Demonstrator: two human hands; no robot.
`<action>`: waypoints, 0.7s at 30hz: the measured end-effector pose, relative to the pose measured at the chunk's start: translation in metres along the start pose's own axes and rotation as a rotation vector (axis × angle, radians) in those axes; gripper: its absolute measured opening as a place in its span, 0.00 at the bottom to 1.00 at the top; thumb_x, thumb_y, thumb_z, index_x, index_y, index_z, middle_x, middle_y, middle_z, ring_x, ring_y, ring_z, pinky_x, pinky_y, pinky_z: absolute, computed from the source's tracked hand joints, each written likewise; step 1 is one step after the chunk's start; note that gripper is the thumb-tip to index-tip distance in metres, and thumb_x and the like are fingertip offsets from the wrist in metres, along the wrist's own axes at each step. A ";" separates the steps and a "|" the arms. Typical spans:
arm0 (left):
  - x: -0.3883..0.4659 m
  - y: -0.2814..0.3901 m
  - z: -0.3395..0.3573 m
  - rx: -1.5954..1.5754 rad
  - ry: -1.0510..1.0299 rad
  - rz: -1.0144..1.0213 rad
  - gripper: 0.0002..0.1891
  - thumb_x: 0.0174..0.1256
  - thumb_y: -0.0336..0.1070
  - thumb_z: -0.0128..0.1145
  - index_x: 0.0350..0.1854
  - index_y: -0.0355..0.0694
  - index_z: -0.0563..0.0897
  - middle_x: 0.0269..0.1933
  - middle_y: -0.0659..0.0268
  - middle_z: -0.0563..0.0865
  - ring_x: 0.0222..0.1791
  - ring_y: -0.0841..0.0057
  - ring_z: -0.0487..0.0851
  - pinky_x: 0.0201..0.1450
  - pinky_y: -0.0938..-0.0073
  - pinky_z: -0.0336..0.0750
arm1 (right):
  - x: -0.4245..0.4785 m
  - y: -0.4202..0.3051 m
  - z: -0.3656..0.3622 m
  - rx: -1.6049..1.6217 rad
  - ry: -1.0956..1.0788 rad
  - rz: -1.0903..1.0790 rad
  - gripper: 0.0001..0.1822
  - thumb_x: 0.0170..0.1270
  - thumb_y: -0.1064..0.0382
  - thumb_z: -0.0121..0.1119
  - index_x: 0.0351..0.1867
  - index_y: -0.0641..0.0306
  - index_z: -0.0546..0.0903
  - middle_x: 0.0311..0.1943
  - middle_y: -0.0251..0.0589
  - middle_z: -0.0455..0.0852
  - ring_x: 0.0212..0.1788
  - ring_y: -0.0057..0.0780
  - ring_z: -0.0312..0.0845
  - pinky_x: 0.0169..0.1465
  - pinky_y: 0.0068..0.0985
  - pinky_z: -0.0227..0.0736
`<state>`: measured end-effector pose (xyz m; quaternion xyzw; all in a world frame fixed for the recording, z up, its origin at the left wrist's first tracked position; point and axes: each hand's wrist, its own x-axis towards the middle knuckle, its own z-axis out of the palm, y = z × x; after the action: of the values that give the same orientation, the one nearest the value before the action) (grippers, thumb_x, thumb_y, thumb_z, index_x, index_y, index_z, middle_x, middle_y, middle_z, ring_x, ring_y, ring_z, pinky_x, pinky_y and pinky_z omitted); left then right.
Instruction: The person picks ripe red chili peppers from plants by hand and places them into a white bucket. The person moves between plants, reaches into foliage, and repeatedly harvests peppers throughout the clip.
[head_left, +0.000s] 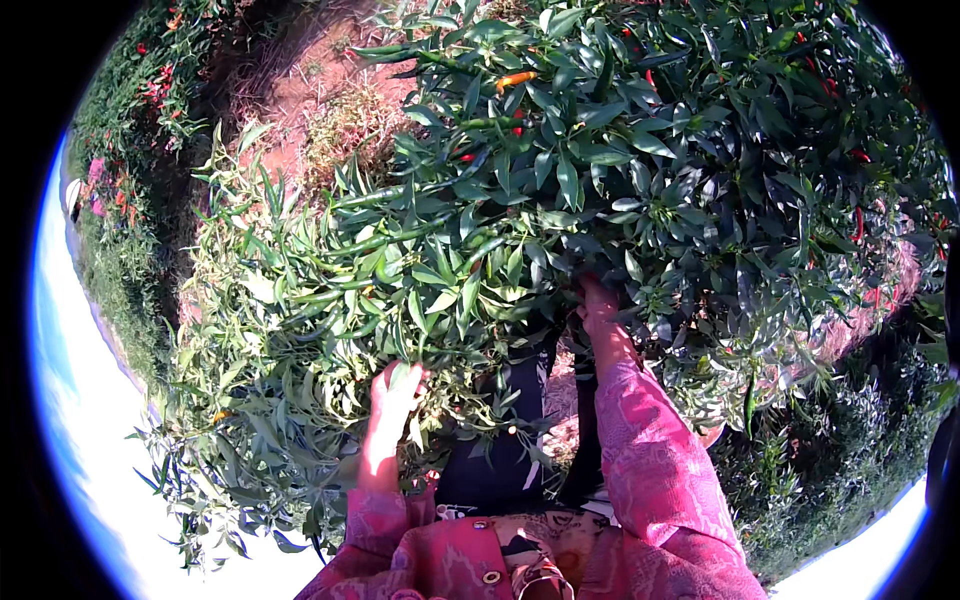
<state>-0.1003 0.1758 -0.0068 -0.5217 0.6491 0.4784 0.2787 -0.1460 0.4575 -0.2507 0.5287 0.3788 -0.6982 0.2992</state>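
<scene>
Chili pepper plants fill the space before me, with long green chili peppers hanging among the leaves. My left hand is bright with sun at the near side of the pale, sunlit foliage. Its fingers look curled against leaves and thin stems, and what lies inside them is hidden. Deeper in the plant, my right hand reaches under dark leaves, which cover its fingertips. An orange chili pepper and a red chili pepper show farther off.
A strip of reddish bare soil with dry weeds runs at the upper left. Beyond it grows another row of pepper plants with red fruit. My dark trousers touch the near branches. At the right, a green chili pepper hangs low.
</scene>
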 end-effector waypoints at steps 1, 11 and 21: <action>0.001 -0.001 -0.001 0.001 0.005 -0.017 0.06 0.64 0.39 0.60 0.38 0.43 0.81 0.33 0.70 0.86 0.23 0.89 0.76 0.18 0.90 0.64 | -0.003 -0.001 -0.008 -0.023 0.030 0.034 0.12 0.54 0.55 0.66 0.36 0.50 0.77 0.20 0.25 0.70 0.16 0.16 0.59 0.17 0.17 0.49; 0.004 0.006 0.004 0.031 0.023 -0.063 0.11 0.60 0.40 0.65 0.40 0.43 0.82 0.33 0.69 0.86 0.21 0.86 0.78 0.16 0.88 0.66 | -0.030 0.001 -0.033 -0.175 0.114 0.099 0.19 0.63 0.51 0.60 0.55 0.40 0.72 0.25 0.27 0.73 0.19 0.17 0.64 0.19 0.18 0.54; -0.006 0.016 0.006 -0.026 -0.006 -0.066 0.08 0.62 0.35 0.62 0.40 0.40 0.80 0.32 0.66 0.85 0.22 0.86 0.77 0.18 0.90 0.65 | -0.018 0.015 -0.019 0.179 0.082 0.112 0.08 0.61 0.57 0.63 0.37 0.46 0.74 0.24 0.24 0.73 0.16 0.17 0.59 0.16 0.16 0.47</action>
<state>-0.1142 0.1840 0.0010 -0.5448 0.6244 0.4789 0.2897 -0.1194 0.4658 -0.2390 0.6016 0.2968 -0.6893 0.2736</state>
